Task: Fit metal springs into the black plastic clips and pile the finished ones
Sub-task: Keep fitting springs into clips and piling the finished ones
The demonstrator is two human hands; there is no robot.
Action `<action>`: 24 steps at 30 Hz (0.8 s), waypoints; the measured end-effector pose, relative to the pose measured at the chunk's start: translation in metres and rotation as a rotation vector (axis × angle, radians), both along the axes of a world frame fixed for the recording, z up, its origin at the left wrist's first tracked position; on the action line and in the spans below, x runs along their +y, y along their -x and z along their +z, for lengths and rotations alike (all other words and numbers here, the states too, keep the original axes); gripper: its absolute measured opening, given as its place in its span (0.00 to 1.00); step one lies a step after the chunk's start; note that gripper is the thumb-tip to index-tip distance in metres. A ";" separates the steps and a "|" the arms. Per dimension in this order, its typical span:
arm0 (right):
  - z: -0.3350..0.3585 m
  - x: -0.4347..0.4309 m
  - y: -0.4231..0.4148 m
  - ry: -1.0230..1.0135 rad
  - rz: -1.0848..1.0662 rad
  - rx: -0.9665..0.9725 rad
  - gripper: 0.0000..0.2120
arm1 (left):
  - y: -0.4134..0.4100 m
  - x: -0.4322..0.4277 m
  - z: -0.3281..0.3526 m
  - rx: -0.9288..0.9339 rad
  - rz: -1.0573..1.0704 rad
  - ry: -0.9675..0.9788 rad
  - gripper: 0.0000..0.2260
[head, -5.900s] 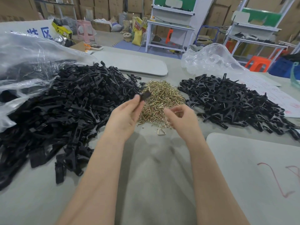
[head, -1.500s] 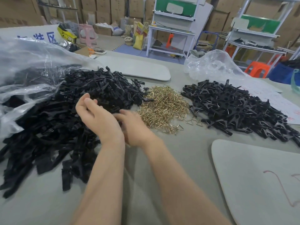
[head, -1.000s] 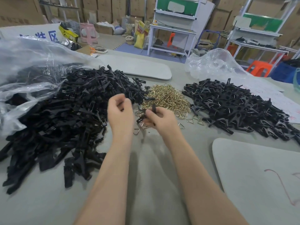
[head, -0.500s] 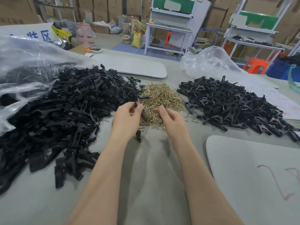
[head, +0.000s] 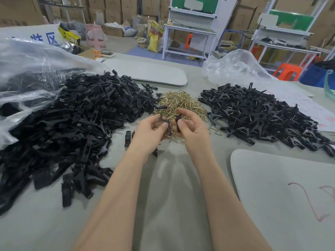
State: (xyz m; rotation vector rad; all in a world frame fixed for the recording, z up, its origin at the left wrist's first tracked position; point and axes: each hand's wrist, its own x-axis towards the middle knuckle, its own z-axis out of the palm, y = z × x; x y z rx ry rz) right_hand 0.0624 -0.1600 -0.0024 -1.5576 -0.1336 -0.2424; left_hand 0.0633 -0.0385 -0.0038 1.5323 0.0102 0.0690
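Surface: grey table (head: pixel 163 205); brass springs heap (head: pixel 181 102) btwn loose clips pile (head: pixel 72 124) & finished pile (head: pixel 262 115).
Room: cartons (head: pixel 112 8), workbenches (head: pixel 190 28).
L hand (head: pixel 148 136): curled, pinches black clip piece (head: pixel 165 121).
R hand (head: pixel 194 131): curled, pinches 2nd piece (head: pixel 178 117).

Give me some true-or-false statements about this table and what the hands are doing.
1. The gold springs lie between two black piles of clips. True.
2. Both hands are empty. False: the left hand pinches one black piece and the right hand pinches another.
3. The bigger black pile is on the person's right. False: the left pile is bigger than the right pile.
4. A crumpled clear bag lies behind the right pile. True.
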 end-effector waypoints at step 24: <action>-0.004 -0.003 -0.003 0.159 -0.071 -0.046 0.13 | 0.005 -0.002 0.006 -0.085 0.007 -0.102 0.09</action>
